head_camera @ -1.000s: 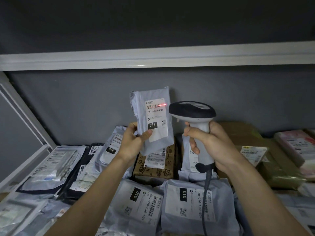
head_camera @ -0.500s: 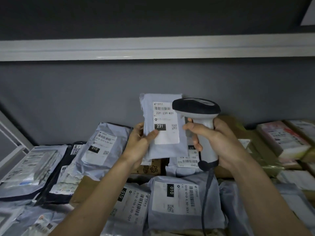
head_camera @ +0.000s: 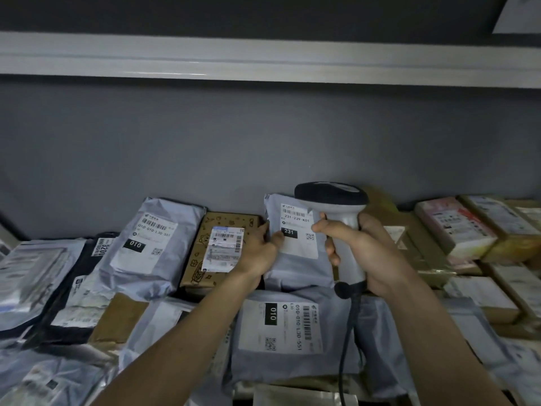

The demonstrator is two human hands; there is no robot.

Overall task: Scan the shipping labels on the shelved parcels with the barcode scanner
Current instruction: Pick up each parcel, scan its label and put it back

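You are facing a shelf bay backed by a plain grey wall [head_camera: 205,148], matte and unmarked. A white shelf rail [head_camera: 263,63] runs across the upper part of your view from edge to edge, tilting slightly downward toward the right; a thin bright highlight sits along its lower lip. Above the rail the surface is darker, almost black. At the top right corner a pale flat panel [head_camera: 518,16] cuts into view; what it is cannot be told. At the far left edge, a sliver of a pale frame member [head_camera: 4,234] shows. Lighting is dim and even, and the wall grows darker toward the corners.
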